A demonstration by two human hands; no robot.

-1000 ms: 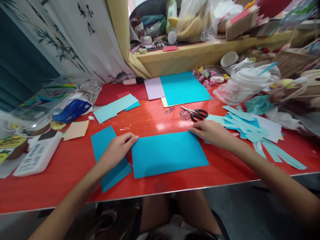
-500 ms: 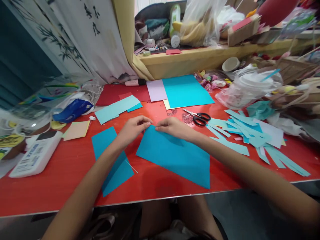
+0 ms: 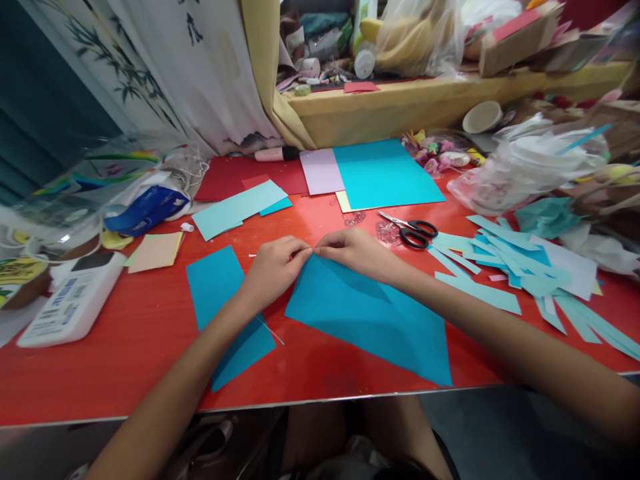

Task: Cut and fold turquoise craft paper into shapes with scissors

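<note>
A blue sheet of paper [image 3: 367,320] lies on the red table in front of me, its near right corner by the front edge. At its upper left corner my right hand [image 3: 357,255] pinches the paper between thumb and fingers. My left hand [image 3: 275,270] is closed in a pinch at the same corner, its fingertips meeting those of the right. The pinched tip itself is hidden by my fingers. Under my left forearm rests another blue piece of paper [image 3: 215,280], with a thin pale strip [image 3: 273,331] beside it.
Black-handled scissors [image 3: 417,233] lie beyond my right hand. Light-blue paper strips [image 3: 520,267] are heaped to the right. Further back are a bright blue sheet [image 3: 385,177] and a light-blue piece [image 3: 240,208]. A white device [image 3: 73,300] and sticky notes [image 3: 156,252] sit at left.
My left hand has come closer to my right, and their fingertips now meet at the sheet's corner. The camera view has shifted slightly, so most things appear further right.
</note>
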